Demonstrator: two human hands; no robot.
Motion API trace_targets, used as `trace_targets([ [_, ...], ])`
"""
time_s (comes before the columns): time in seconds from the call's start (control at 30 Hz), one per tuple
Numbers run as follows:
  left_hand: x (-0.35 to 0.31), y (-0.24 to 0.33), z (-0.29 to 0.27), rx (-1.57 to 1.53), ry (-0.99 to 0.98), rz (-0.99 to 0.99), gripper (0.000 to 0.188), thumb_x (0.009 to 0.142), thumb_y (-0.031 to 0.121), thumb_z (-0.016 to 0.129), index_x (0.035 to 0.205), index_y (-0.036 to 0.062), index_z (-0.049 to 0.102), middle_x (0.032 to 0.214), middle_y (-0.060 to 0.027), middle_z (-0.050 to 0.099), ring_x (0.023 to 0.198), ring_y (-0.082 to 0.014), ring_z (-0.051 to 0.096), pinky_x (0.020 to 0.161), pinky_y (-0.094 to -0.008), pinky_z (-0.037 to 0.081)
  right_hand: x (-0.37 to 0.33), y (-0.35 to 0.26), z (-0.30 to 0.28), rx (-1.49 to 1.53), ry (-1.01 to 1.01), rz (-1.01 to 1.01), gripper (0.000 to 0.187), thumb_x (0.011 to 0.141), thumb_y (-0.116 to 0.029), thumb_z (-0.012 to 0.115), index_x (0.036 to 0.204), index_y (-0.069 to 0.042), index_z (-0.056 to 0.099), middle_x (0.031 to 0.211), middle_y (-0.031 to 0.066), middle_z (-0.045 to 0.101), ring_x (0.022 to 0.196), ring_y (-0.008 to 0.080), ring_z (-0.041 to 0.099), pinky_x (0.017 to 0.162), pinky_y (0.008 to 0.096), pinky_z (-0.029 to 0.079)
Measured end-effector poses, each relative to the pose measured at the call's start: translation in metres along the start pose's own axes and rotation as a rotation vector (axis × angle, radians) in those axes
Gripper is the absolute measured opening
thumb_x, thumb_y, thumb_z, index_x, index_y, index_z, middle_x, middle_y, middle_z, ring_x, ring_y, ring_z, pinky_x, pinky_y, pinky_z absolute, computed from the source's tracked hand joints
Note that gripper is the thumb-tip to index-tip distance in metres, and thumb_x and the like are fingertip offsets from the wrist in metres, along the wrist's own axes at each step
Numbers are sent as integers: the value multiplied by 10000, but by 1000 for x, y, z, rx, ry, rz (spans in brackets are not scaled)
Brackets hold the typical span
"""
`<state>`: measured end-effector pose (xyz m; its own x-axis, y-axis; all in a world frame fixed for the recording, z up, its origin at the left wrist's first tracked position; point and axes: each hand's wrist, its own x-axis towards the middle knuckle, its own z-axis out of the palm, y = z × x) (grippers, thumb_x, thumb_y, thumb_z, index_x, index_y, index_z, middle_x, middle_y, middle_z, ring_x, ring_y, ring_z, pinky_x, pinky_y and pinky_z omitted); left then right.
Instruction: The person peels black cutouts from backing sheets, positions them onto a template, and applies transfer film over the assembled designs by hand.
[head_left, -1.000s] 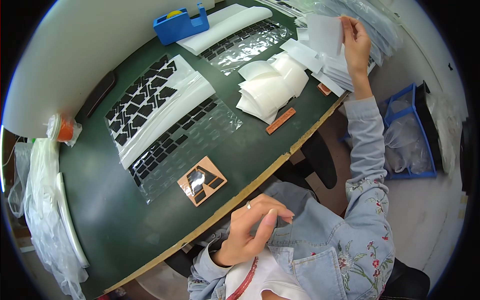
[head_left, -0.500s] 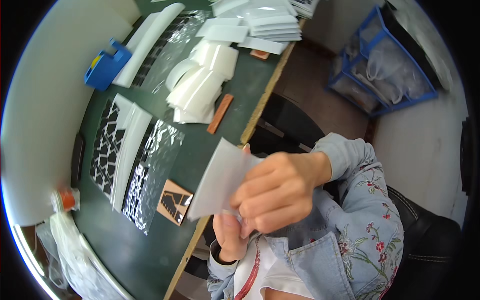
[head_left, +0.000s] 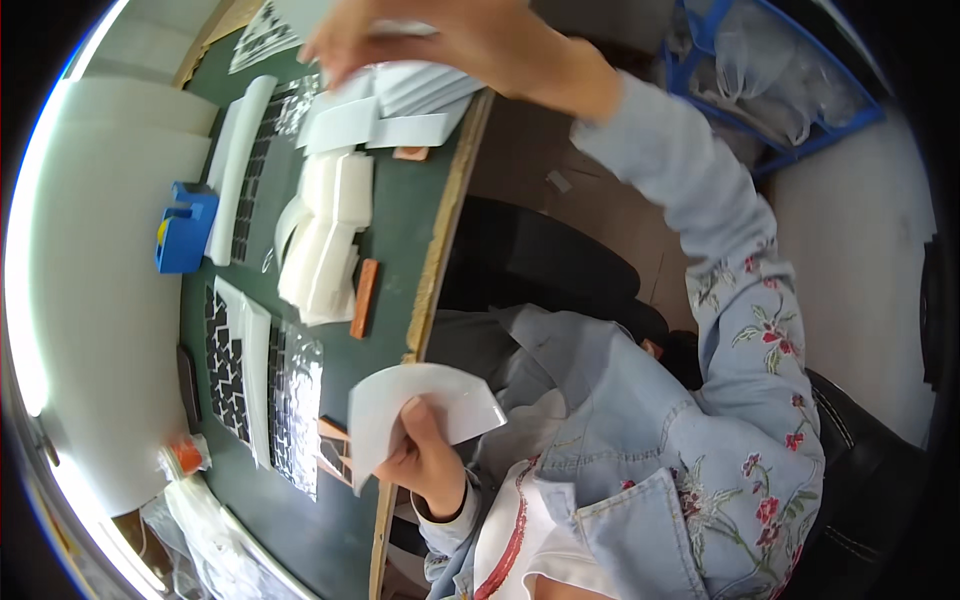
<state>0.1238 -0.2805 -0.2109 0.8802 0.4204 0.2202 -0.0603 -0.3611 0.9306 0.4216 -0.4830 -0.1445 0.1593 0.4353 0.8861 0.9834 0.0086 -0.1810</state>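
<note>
My left hand (head_left: 428,455) pinches a curved white sheet (head_left: 400,395) at the table's near edge, thumb on top. My right hand (head_left: 430,45) reaches to the far end, above stacked white sheets (head_left: 415,90); its fingers are smeared by motion, so whether they hold anything cannot be made out. A wooden block with a black pattern (head_left: 333,450) lies partly hidden behind the sheet in my left hand. Beyond it are clear film with black shapes (head_left: 293,400) and a pile of cream-white sheets (head_left: 325,235).
A reddish-brown bar (head_left: 365,298) lies beside the cream pile. On the far side stand a blue tape dispenser (head_left: 188,235) and an orange roll (head_left: 186,457). Clear plastic bags (head_left: 215,535) lie at lower left. A blue-framed rack (head_left: 800,140) holds plastic bags at right.
My right hand has left the sheet and swung up and away to the far stacks. My left hand keeps the sheet, now spread into a curve. The view has shifted.
</note>
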Motion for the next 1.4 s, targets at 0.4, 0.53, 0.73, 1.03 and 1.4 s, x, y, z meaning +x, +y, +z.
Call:
trace_targets([
  [0.4,54,-67,164,177,-619,506,32,885,7,643,914,10,631,1010,-134,692,948,-293,659,947,-415,446,-183,30,-61,76,755,451,292,1054,-201,525,1173,51,614,1028,100,667,947,131,644,845,271,514],
  [0.53,60,-76,191,397,-630,662,71,891,72,634,923,12,653,970,-127,703,892,-311,664,959,-478,444,-383,39,7,-324,748,1123,197,987,-168,541,903,-7,618,939,92,633,831,184,618,756,338,501],
  [0.73,61,-75,200,459,-650,591,123,888,92,608,966,2,640,952,-127,693,906,-319,659,961,-496,443,-618,61,195,13,-249,1519,327,901,-210,635,1199,-79,666,1342,229,571,1220,409,548,1040,463,440],
  [1.03,70,-58,202,673,-805,474,117,844,157,569,816,55,621,817,-64,721,925,-241,666,994,-471,391,-678,68,332,71,-102,2073,634,750,-407,788,1302,-123,657,1340,257,564,1248,423,539,1069,467,439],
  [1.4,74,-49,199,777,-935,373,86,787,284,708,798,232,641,1001,147,737,1060,-61,608,1042,-318,301,-684,82,354,311,140,2209,468,850,-432,704,1206,-129,706,1192,190,678,1136,355,630,991,445,485],
])
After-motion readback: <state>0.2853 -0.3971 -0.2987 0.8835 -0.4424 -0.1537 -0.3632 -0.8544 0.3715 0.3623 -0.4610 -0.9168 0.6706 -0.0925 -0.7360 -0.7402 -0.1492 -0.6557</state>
